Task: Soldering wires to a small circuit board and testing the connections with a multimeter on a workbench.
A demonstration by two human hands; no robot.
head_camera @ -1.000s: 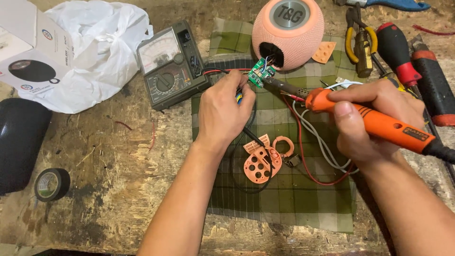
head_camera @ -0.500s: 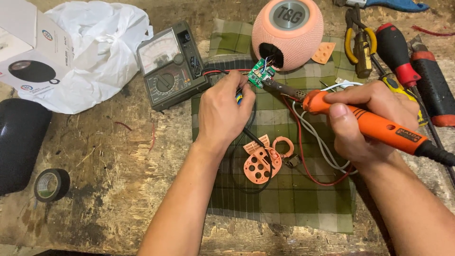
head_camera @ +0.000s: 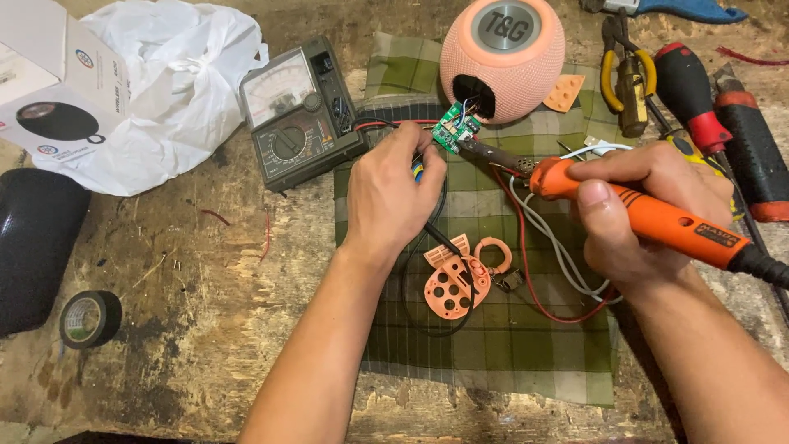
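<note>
My right hand (head_camera: 637,210) grips an orange-handled soldering iron (head_camera: 649,215) whose dark tip touches a small green circuit board (head_camera: 457,129). The board hangs on thin wires out of a hole in a round pink fabric speaker (head_camera: 503,59). My left hand (head_camera: 393,193) rests on the green plaid cloth (head_camera: 493,329) just left of the board, fingers pinched on a thin tool with a blue and yellow end. Pink plastic speaker parts (head_camera: 458,279) lie on the cloth below my left hand, among red, white and black wires.
An analog multimeter (head_camera: 297,115) sits left of the speaker. A white plastic bag (head_camera: 164,90), a white carton (head_camera: 41,90), a black round object (head_camera: 33,247) and a roll of black tape (head_camera: 89,319) lie at the left. Pliers (head_camera: 623,82) and red-handled screwdrivers (head_camera: 723,123) lie at the right.
The soldering iron and my right hand shifted very slightly. My left hand stays by the board.
</note>
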